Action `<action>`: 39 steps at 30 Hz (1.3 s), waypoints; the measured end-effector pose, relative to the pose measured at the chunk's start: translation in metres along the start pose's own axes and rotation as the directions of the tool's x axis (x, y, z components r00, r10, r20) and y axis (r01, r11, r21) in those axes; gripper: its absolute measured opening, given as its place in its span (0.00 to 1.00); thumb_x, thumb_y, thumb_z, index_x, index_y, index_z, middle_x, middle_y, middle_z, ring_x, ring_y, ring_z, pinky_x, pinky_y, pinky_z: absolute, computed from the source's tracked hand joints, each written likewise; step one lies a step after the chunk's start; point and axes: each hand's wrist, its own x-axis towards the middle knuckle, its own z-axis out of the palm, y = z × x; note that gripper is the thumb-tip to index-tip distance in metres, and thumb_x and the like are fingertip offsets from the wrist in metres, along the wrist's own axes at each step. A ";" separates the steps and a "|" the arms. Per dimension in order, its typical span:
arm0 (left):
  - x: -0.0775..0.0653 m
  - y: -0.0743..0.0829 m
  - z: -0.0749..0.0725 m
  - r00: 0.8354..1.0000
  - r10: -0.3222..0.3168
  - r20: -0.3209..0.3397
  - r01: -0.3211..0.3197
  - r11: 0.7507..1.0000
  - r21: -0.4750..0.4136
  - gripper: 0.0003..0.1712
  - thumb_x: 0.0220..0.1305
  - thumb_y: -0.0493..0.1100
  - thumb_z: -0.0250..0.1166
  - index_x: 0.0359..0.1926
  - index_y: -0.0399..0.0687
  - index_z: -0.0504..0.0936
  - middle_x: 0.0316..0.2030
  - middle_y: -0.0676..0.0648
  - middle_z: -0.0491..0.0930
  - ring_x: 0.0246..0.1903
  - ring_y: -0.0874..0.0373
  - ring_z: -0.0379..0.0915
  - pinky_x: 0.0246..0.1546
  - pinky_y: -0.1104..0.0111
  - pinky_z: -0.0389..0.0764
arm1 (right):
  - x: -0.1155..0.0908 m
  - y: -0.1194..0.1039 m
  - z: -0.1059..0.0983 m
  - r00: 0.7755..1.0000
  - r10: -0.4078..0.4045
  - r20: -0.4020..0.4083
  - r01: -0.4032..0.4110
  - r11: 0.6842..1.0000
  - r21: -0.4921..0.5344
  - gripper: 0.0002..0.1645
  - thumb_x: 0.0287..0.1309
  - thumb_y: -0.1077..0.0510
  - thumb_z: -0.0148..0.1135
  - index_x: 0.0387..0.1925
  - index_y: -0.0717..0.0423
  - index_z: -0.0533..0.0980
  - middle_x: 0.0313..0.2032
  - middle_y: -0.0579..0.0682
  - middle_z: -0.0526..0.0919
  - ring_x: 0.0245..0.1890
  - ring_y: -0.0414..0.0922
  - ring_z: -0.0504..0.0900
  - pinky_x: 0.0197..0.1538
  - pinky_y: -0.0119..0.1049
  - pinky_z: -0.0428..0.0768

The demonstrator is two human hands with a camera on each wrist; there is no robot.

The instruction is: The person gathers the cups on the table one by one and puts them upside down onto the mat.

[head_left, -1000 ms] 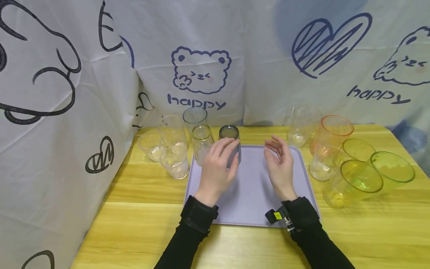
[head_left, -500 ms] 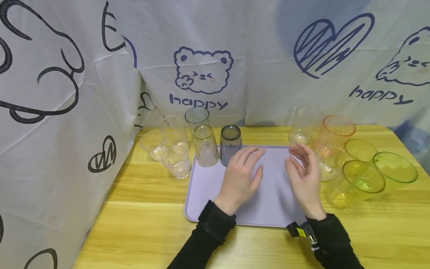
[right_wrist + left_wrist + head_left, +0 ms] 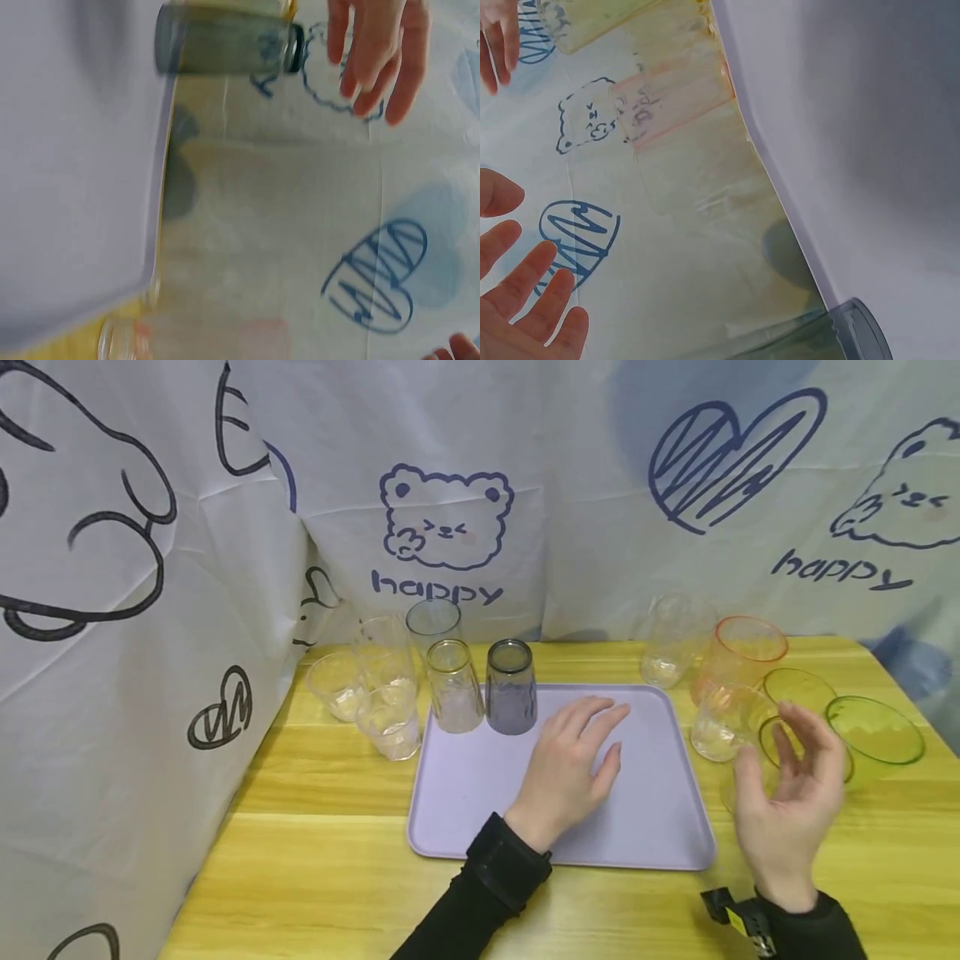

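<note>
My left hand (image 3: 570, 768) hovers over the lilac tray (image 3: 465, 810) with fingers spread, holding nothing. In the left wrist view its fingers (image 3: 529, 300) point toward the patterned cloth. My right hand (image 3: 791, 810) is off the tray's right side, thumb and fingers apart, overlapping a yellow glass (image 3: 768, 752) in the head view; part of that glass is hidden behind it. Two tumblers stand rim-down at the tray's back left: a smoky grey one (image 3: 512, 693) and a clear one with a yellowish base (image 3: 455, 693).
Right of the tray stand a green glass (image 3: 877, 735), a red-rimmed glass (image 3: 742, 652), a short clear glass (image 3: 720, 731) and a tall clear glass (image 3: 666, 647). Several clear glasses, including a short one (image 3: 392, 727), stand to the left. A printed cloth (image 3: 585, 527) hangs behind.
Both hands have moved right, away from the grey tumbler, which stays on the tray. My right hand has travelled farther, past the tray's edge to the yellow glass.
</note>
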 end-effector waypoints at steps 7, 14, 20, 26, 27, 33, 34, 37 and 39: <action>0.000 0.008 0.004 1.000 0.015 0.009 -0.015 1.000 0.002 0.24 0.64 0.42 0.65 0.62 0.52 0.78 0.59 0.50 0.79 0.62 0.54 0.75 0.64 0.62 0.77 | -0.005 0.004 -0.026 0.976 -0.001 -0.220 -0.032 0.989 -0.143 0.31 0.52 0.76 0.52 0.61 0.69 0.68 0.59 0.46 0.71 0.63 0.43 0.67 0.70 0.34 0.64; -0.003 0.011 0.008 1.000 0.008 0.017 -0.007 1.000 -0.014 0.25 0.63 0.41 0.65 0.62 0.52 0.78 0.59 0.50 0.79 0.62 0.54 0.75 0.64 0.62 0.77 | -0.017 0.023 -0.042 0.941 0.187 -0.281 -0.234 0.962 -0.144 0.35 0.55 0.73 0.55 0.64 0.60 0.60 0.58 0.43 0.62 0.57 0.40 0.60 0.66 0.35 0.60; -0.005 0.013 0.011 0.999 0.019 0.040 -0.018 1.000 -0.019 0.25 0.63 0.41 0.66 0.62 0.52 0.78 0.59 0.50 0.79 0.61 0.54 0.75 0.64 0.62 0.77 | -0.017 0.034 -0.042 0.882 0.367 -0.296 -0.367 0.928 0.059 0.41 0.54 0.75 0.61 0.66 0.52 0.58 0.59 0.47 0.60 0.59 0.42 0.60 0.63 0.34 0.60; -0.006 0.015 0.012 0.998 0.028 0.056 -0.028 1.000 -0.007 0.25 0.64 0.42 0.66 0.63 0.53 0.78 0.59 0.50 0.79 0.62 0.54 0.75 0.64 0.62 0.77 | -0.013 0.038 -0.045 0.836 0.475 -0.276 -0.478 0.876 0.060 0.46 0.51 0.72 0.70 0.66 0.48 0.58 0.55 0.45 0.64 0.55 0.40 0.62 0.51 0.27 0.60; -0.006 0.015 0.013 0.998 0.030 0.059 -0.030 1.000 -0.004 0.25 0.64 0.42 0.65 0.63 0.53 0.78 0.59 0.50 0.78 0.62 0.54 0.75 0.64 0.62 0.77 | -0.012 0.039 -0.045 0.829 0.490 -0.270 -0.495 0.867 0.054 0.47 0.50 0.71 0.71 0.67 0.47 0.58 0.55 0.44 0.65 0.55 0.40 0.62 0.49 0.27 0.60; -0.007 0.014 0.018 0.996 0.043 0.075 -0.044 0.999 0.005 0.25 0.65 0.43 0.65 0.63 0.53 0.77 0.59 0.51 0.78 0.61 0.55 0.75 0.64 0.63 0.77 | -0.008 0.042 -0.042 0.818 0.531 -0.222 -0.545 0.838 -0.003 0.51 0.52 0.66 0.74 0.70 0.41 0.55 0.58 0.42 0.65 0.57 0.39 0.62 0.50 0.28 0.58; -0.007 0.014 0.019 0.996 0.043 0.076 -0.044 0.999 0.005 0.25 0.65 0.43 0.65 0.63 0.53 0.78 0.59 0.51 0.79 0.61 0.55 0.75 0.63 0.63 0.77 | -0.008 0.043 -0.041 0.821 0.529 -0.216 -0.541 0.841 0.001 0.51 0.53 0.67 0.73 0.70 0.41 0.55 0.58 0.42 0.65 0.57 0.39 0.62 0.49 0.28 0.58; -0.007 0.014 0.020 0.996 0.040 0.080 -0.040 0.999 0.003 0.25 0.65 0.43 0.65 0.63 0.54 0.77 0.59 0.51 0.79 0.61 0.55 0.75 0.63 0.63 0.77 | -0.006 0.045 -0.038 0.831 0.517 -0.206 -0.520 0.853 0.043 0.51 0.51 0.70 0.73 0.69 0.44 0.56 0.56 0.43 0.66 0.57 0.39 0.63 0.47 0.26 0.60; -0.008 0.014 0.020 0.996 0.038 0.082 -0.039 0.999 0.004 0.25 0.64 0.44 0.66 0.63 0.54 0.77 0.59 0.51 0.79 0.61 0.55 0.75 0.63 0.63 0.78 | -0.005 0.047 -0.036 0.834 0.516 -0.195 -0.514 0.855 0.067 0.52 0.49 0.73 0.72 0.69 0.45 0.55 0.55 0.43 0.66 0.58 0.39 0.63 0.47 0.25 0.63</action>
